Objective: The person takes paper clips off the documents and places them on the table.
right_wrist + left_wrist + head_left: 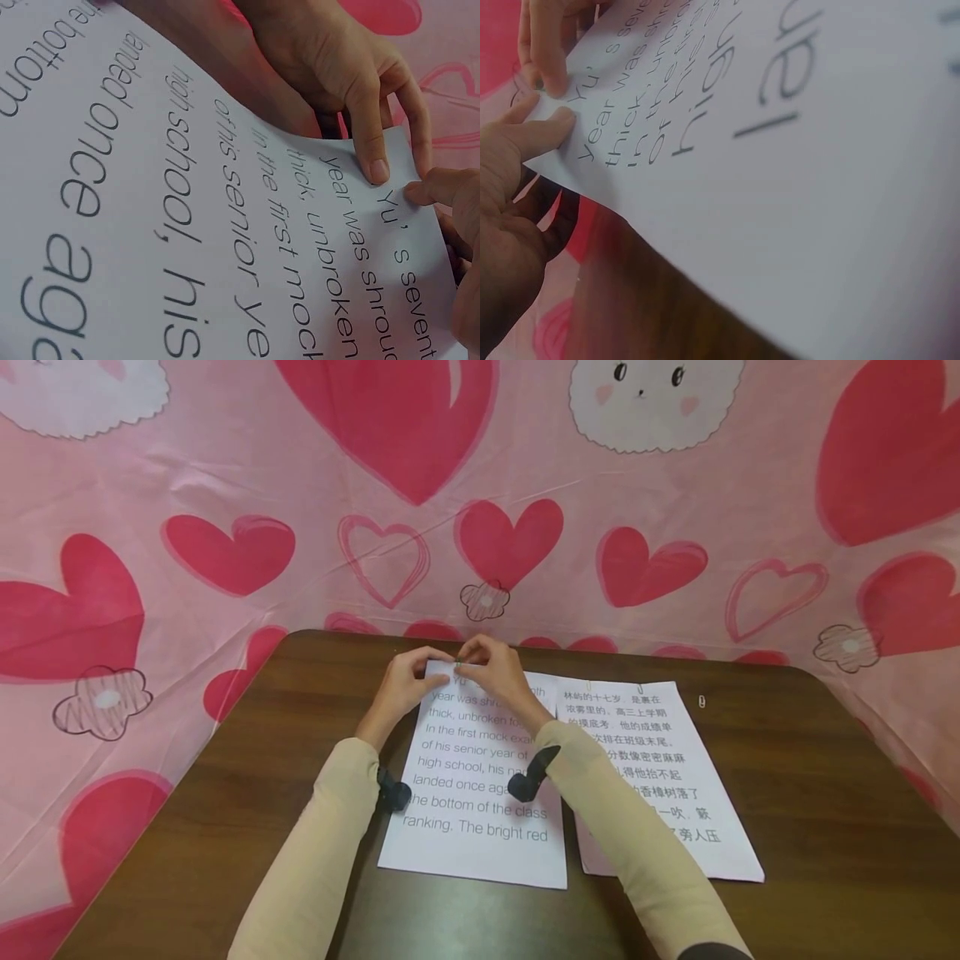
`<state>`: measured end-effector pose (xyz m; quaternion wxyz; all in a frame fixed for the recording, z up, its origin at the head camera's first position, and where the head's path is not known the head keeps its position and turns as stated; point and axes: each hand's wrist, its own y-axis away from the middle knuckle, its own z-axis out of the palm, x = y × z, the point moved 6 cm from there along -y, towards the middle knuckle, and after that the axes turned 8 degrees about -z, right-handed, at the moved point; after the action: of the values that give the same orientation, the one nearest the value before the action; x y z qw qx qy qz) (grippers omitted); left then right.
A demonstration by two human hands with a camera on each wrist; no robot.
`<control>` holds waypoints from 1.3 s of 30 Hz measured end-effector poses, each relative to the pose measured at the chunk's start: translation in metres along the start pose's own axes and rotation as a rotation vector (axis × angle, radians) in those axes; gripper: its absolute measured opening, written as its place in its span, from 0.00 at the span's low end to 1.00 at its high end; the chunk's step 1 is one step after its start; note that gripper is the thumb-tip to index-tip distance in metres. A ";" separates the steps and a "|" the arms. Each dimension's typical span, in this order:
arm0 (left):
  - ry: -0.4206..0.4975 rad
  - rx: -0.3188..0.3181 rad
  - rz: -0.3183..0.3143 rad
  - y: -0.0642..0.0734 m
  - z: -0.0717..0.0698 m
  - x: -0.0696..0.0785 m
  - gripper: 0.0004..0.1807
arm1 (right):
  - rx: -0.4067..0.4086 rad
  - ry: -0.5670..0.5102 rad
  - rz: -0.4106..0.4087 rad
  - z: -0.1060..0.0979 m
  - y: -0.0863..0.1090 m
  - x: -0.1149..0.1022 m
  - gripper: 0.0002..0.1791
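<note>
A dark brown wooden table [225, 793] spreads out around the fingers, its far edge lying just beyond their tips and its grain running off to either side. Past that edge, a pink cloth [315, 485] fills the room's visible background, slightly creased, printed with red hearts [510, 539], sketched flowers [101, 702] and, high above the fingers, fluffy white faces [656, 402].

The English-text sheet [465, 777] stretches from the fingertips back toward the person, between the forearms, its top end between the two hands. The left hand [401, 685] pinches its top left corner, thumb on the printed face, other fingers bent underneath. Just to the right of that thumb, the right hand [502, 677] has thumb and index finger drawn together at the top edge, pinching a small green piece [458, 662] too tiny to make out fully.

Right of the fingers, close beside the first page, lies a Chinese-text sheet [697, 760], partly covered by the right sleeve [622, 827]. Two clips [640, 689] sit on its top edge. Farther right of the fingers, a pale paper clip [702, 701] rests on the bare wood, apart from both pages.
</note>
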<state>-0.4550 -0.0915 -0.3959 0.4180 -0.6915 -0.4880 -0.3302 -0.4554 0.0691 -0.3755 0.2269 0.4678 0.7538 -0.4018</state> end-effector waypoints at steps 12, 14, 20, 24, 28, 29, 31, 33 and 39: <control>-0.002 -0.003 -0.012 0.001 0.003 0.003 0.13 | 0.043 -0.054 0.030 -0.004 0.003 0.002 0.11; -0.004 -0.002 -0.009 0.001 0.003 0.003 0.13 | 0.054 -0.064 0.030 -0.005 0.003 0.001 0.11; -0.009 0.001 0.007 0.003 0.003 0.004 0.14 | 0.088 -0.090 0.009 -0.009 0.003 0.000 0.11; -0.014 0.008 -0.001 0.002 0.002 0.003 0.13 | 0.116 -0.113 -0.015 -0.016 0.003 -0.002 0.11; -0.015 0.010 -0.013 0.002 0.001 0.001 0.13 | 0.122 -0.110 -0.013 -0.022 0.003 0.000 0.12; -0.018 0.009 -0.016 0.002 0.001 0.001 0.14 | 0.121 -0.105 -0.010 -0.024 0.003 0.001 0.12; -0.021 0.008 -0.022 0.002 0.001 0.001 0.14 | 0.118 -0.101 -0.007 -0.025 0.004 0.003 0.12; -0.028 0.009 -0.026 0.002 0.001 0.001 0.14 | 0.121 -0.092 -0.006 -0.027 0.005 0.005 0.13; -0.028 0.017 -0.034 0.002 0.000 0.000 0.13 | 0.153 -0.093 0.006 -0.036 0.007 0.011 0.12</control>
<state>-0.4529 -0.0918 -0.3963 0.4115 -0.6838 -0.5083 -0.3235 -0.4527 0.1060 -0.3654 0.2266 0.4668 0.7080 -0.4790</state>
